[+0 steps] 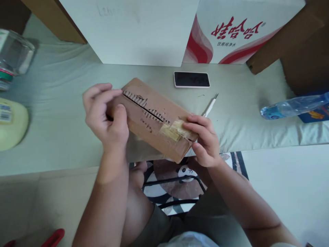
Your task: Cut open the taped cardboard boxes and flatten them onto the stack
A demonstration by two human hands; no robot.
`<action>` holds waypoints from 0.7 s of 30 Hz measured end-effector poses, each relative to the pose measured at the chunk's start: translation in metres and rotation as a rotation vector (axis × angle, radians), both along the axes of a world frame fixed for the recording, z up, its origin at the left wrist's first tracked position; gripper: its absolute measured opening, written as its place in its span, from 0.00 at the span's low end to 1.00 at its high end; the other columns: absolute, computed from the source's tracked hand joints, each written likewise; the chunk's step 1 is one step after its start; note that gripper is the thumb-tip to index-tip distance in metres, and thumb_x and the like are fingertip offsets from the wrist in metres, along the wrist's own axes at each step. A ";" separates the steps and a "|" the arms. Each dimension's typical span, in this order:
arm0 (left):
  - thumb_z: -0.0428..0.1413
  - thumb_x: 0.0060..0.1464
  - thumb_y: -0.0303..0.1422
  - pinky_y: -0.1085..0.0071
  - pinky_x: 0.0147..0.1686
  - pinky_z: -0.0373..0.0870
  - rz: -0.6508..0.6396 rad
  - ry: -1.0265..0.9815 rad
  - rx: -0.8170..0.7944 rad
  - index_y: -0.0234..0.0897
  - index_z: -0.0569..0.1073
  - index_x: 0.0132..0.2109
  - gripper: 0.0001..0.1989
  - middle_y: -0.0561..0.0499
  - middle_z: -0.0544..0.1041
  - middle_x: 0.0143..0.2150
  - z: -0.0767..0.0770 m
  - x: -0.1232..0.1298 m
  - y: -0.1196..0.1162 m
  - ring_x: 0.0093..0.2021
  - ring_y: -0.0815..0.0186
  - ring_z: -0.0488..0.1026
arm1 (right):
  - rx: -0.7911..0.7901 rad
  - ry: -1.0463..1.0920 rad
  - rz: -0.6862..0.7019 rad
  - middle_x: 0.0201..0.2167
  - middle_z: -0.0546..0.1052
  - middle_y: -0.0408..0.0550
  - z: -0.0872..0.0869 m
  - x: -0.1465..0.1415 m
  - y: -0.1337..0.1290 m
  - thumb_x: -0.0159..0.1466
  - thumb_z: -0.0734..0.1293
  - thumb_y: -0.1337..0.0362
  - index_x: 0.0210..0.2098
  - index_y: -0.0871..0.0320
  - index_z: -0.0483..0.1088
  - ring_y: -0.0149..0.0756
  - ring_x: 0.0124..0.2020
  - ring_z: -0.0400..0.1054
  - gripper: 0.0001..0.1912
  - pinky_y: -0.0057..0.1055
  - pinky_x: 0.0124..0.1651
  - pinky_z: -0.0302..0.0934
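Note:
A brown cardboard box (154, 103) is held tilted above the near edge of a pale green cloth surface (64, 103). Along its top runs a dark seam with torn, ridged cardboard on both sides, and yellowish tape (171, 133) covers the right end. My left hand (109, 118) grips the left end, thumb and fingers on the cardboard. At the right end, my right hand (205, 139) pinches the corner beside the tape. Behind the box lies a phone (192, 79) with a dark screen. A white pen-like tool (210, 105) rests just beyond my right hand.
A white panel (138, 34) and a red-and-white carton (228, 37) stand at the back. Clear bottles (17, 51) (293, 105) lie on both sides. A yellowish container (12, 123) is at the left edge. My legs and a panda-patterned mat (185, 173) are below.

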State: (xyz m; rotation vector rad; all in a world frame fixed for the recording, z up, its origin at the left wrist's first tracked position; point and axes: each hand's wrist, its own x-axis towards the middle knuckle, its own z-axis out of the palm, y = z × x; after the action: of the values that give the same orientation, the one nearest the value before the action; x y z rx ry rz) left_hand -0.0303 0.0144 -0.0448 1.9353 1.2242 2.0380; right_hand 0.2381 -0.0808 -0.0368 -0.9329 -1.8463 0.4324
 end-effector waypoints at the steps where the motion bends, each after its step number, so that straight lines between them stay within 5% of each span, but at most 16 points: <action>1: 0.56 0.54 0.27 0.49 0.63 0.73 -0.003 0.026 -0.039 0.35 0.85 0.49 0.18 0.44 0.79 0.52 0.001 -0.001 -0.002 0.56 0.54 0.77 | 0.008 -0.001 -0.009 0.61 0.76 0.54 -0.002 -0.001 -0.001 0.76 0.61 0.54 0.67 0.48 0.73 0.52 0.66 0.73 0.23 0.55 0.72 0.70; 8: 0.56 0.59 0.26 0.47 0.70 0.70 -0.105 0.093 -0.052 0.41 0.84 0.61 0.25 0.44 0.78 0.62 -0.002 -0.006 -0.002 0.63 0.52 0.75 | -0.003 0.021 -0.134 0.71 0.68 0.55 -0.016 -0.005 -0.006 0.75 0.62 0.49 0.73 0.43 0.64 0.58 0.71 0.67 0.28 0.61 0.70 0.68; 14: 0.53 0.58 0.24 0.49 0.64 0.75 -0.104 0.163 -0.096 0.41 0.88 0.53 0.23 0.45 0.79 0.59 0.001 -0.006 -0.004 0.60 0.53 0.78 | -0.079 0.059 -0.081 0.68 0.72 0.53 -0.023 -0.004 -0.006 0.75 0.58 0.45 0.66 0.44 0.68 0.61 0.73 0.65 0.25 0.67 0.73 0.62; 21: 0.52 0.52 0.23 0.51 0.61 0.76 -0.039 0.094 -0.130 0.41 0.90 0.49 0.25 0.45 0.80 0.58 -0.005 -0.022 0.007 0.59 0.54 0.79 | -0.262 0.234 -0.093 0.77 0.64 0.52 -0.038 0.000 -0.010 0.75 0.57 0.39 0.78 0.39 0.50 0.55 0.76 0.64 0.36 0.61 0.75 0.64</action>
State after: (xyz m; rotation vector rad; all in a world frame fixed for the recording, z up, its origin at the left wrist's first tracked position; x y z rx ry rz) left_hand -0.0527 0.0215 -0.0500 1.9979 1.2927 1.8202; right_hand 0.2381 -0.0904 -0.0752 -1.0901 -1.5513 0.7067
